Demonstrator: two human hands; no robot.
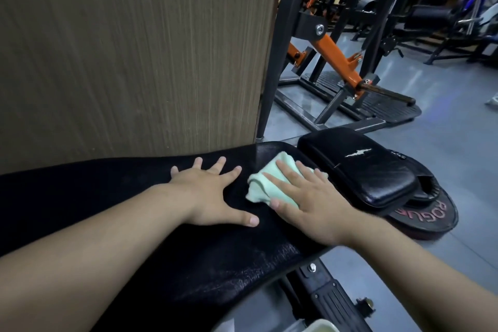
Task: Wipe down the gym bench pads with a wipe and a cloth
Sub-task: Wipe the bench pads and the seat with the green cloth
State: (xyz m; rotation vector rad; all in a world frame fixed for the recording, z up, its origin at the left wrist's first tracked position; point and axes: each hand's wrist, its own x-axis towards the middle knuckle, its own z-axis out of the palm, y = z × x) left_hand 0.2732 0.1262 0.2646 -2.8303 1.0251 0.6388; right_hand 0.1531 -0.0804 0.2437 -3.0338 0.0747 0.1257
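Our left hand (213,191), flat and spread, braces long black vinyl bench pad (215,264); right hand (310,202), fingers straight, presses folded mint-green cloth (258,183) near pad's right end; pad runs left-right.

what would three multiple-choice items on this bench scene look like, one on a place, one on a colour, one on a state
1. Where does the cloth lie?
A. on the floor
B. on the long bench pad, under the right hand
C. on the weight plate

2. What colour is the cloth?
A. pale green
B. red
C. black

3. How is the left hand placed?
A. flat on the pad, fingers spread
B. gripping the cloth
C. curled into a fist in the air

Answers:
1 B: the cloth sits on the pad beneath the right hand's straight fingers.
2 A: it shows mint green against the black pad.
3 A: its fingers lie straight and apart on the pad, beside the cloth.
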